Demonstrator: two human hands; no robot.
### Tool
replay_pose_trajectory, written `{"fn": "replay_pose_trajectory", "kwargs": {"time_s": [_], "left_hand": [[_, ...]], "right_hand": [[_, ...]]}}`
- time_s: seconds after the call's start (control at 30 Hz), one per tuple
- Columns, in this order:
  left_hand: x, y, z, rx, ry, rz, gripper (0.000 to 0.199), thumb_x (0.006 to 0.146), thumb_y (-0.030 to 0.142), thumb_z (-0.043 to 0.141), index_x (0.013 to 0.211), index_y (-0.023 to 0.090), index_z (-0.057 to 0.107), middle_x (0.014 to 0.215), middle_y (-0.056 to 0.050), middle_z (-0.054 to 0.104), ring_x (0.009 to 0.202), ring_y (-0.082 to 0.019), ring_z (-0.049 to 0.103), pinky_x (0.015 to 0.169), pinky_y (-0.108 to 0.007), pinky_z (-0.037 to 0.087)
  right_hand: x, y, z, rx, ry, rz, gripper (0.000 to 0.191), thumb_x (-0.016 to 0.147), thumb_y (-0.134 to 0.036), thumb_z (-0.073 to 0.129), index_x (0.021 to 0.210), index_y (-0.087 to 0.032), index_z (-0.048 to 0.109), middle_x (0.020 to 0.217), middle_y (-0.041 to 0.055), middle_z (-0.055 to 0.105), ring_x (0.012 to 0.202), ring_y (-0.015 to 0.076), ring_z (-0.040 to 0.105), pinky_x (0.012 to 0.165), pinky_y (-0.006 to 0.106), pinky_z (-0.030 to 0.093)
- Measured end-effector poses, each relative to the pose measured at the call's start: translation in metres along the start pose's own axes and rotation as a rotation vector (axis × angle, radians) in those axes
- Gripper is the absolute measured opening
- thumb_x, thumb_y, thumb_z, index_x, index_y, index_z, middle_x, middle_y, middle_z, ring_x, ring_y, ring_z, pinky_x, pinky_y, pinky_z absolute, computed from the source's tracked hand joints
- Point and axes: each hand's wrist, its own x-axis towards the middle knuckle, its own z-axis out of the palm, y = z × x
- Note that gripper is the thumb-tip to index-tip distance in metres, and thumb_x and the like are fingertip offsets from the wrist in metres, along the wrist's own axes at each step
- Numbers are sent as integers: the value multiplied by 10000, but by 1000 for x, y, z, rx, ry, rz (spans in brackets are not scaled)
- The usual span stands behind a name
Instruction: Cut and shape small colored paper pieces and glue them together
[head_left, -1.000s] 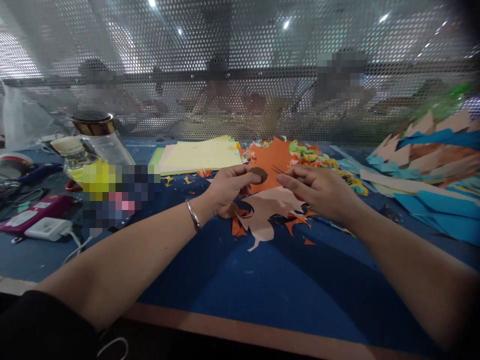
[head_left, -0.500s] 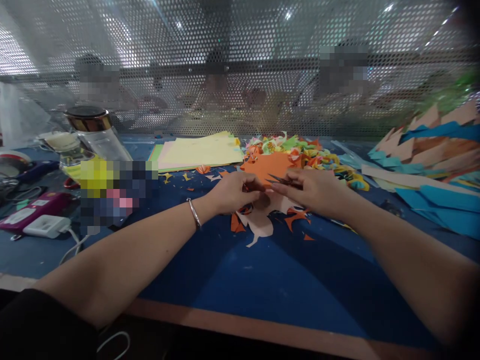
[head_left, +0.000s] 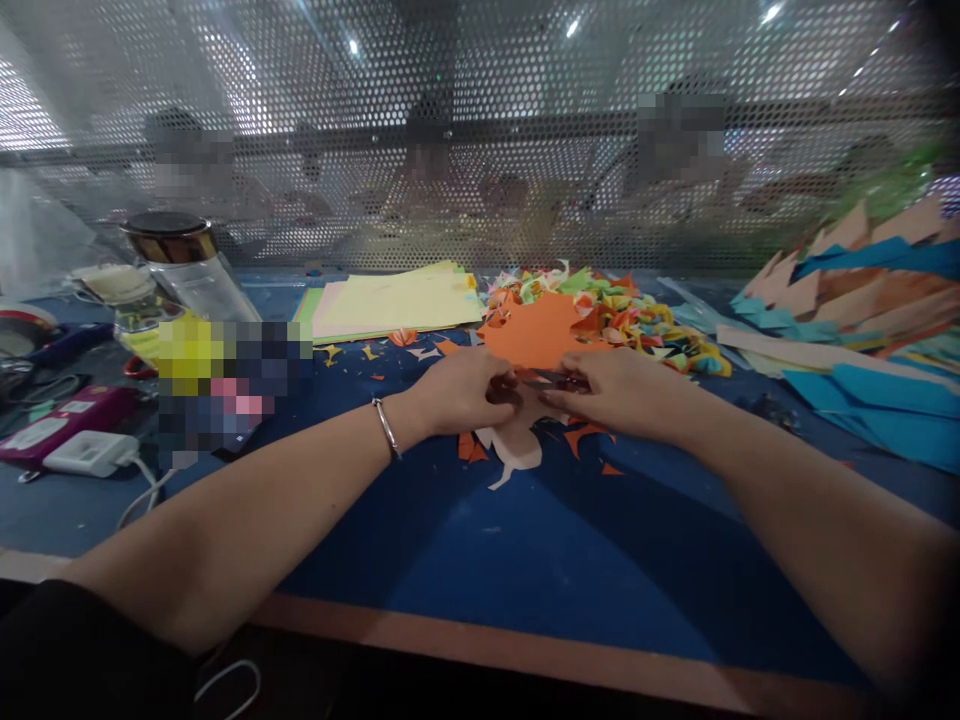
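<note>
A piece of orange paper [head_left: 536, 330] with a jagged, cut outline is pinched at its near edge by my left hand [head_left: 472, 388], its fingers closed. My right hand [head_left: 622, 392] is closed around small scissors [head_left: 553, 379]; their thin dark blades point left at the paper's near edge, and the handles are mostly hidden by my fingers. Beneath both hands, a pale pink leaf-shaped paper cutout [head_left: 517, 452] with a curled stem lies on the blue table. Orange paper scraps [head_left: 471, 446] are scattered around it.
Behind my hands is a heap of colourful paper pieces [head_left: 652, 325]. Stacked paper sheets [head_left: 397, 305] lie left of it, folded blue and peach paper [head_left: 885, 400] at the right. A glass bottle [head_left: 196, 275], purple power bank [head_left: 71, 425] and white charger [head_left: 94, 453] stand left. Perforated metal [head_left: 480, 220] closes the back.
The orange paper has turned and shows more of its broad face. The scissors have shifted slightly down, and their blades now look closer together. Both hands stay close together.
</note>
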Motion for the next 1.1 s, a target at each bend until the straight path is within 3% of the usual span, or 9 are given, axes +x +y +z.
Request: {"fn": "replay_pose_trajectory", "kwargs": {"time_s": [0.1, 0.2, 0.3, 0.4, 0.53, 0.67, 0.83, 1.0, 1.1], "left_hand": [[2, -5, -5, -124, 78, -48, 341, 745, 332, 746, 1043, 166, 744, 1016, -100, 678, 850, -215, 595, 778, -359, 469], [3, -10, -10, -147, 168, -94, 280, 739, 308, 741, 977, 161, 751, 1062, -131, 670, 907, -231, 603, 827, -377, 488], [3, -11, -11, -34, 158, -111, 200, 762, 245, 680, 927, 159, 751, 1000, -136, 677, 1044, -291, 596, 932, -423, 477], [-1, -4, -8, 161, 143, -72, 280, 780, 252, 673, 1028, 162, 766, 1043, -137, 644, 1149, -342, 554, 1035, -490, 430], [-7, 16, -3, 226, 9, 59, 275, 825, 325, 665, 1029, 181, 780, 1027, -109, 615, 1045, -297, 566, 1010, -459, 421], [-10, 30, -4, 203, -141, 105, 314, 820, 316, 658, 1069, 170, 780, 914, -78, 629, 941, -260, 579, 929, -403, 425], [-9, 31, -9, 164, -195, 148, 263, 790, 293, 668, 986, 148, 768, 878, -68, 673, 866, -227, 587, 855, -371, 410], [-9, 29, -11, 14, -275, 162, 190, 778, 277, 669, 911, 144, 696, 826, -38, 661, 713, -162, 532, 674, -315, 359], [-10, 28, -11, 22, -269, 167, 181, 770, 249, 667, 917, 148, 691, 832, -37, 660, 723, -161, 530, 683, -314, 359]], "right_hand": [[-1, -2, -1, -15, -13, 12, 400, 938, -576, 552, 716, -249, 484, 702, 73, 665, 632, 224, 612, 586, 337, 370], [-1, -3, -2, -20, -4, -10, 418, 940, -608, 536, 730, -249, 490, 703, 80, 676, 639, 226, 618, 588, 336, 380], [-2, -4, -2, -20, -17, -3, 418, 948, -613, 531, 745, -249, 498, 729, 86, 691, 665, 233, 633, 603, 339, 389], [-3, -5, -3, -24, -34, 35, 374, 946, -571, 549, 766, -245, 515, 755, 90, 703, 690, 239, 647, 608, 339, 390], [-2, -5, -1, -51, -44, 22, 346, 946, -543, 546, 781, -239, 524, 770, 91, 700, 688, 229, 635, 603, 333, 378], [0, 0, 2, -84, -54, 11, 331, 961, -533, 515, 848, -227, 569, 820, 89, 701, 718, 225, 632, 607, 330, 352], [0, 4, 6, -82, -41, -13, 336, 964, -528, 523, 908, -212, 622, 842, 96, 712, 724, 221, 633, 609, 329, 338], [-1, 4, 6, -82, -36, -25, 383, 979, -581, 501, 946, -220, 625, 853, 95, 722, 739, 234, 641, 624, 335, 353], [-2, 3, 6, -92, -29, -25, 395, 988, -581, 492, 982, -217, 645, 861, 96, 742, 737, 231, 654, 620, 334, 354]]}}
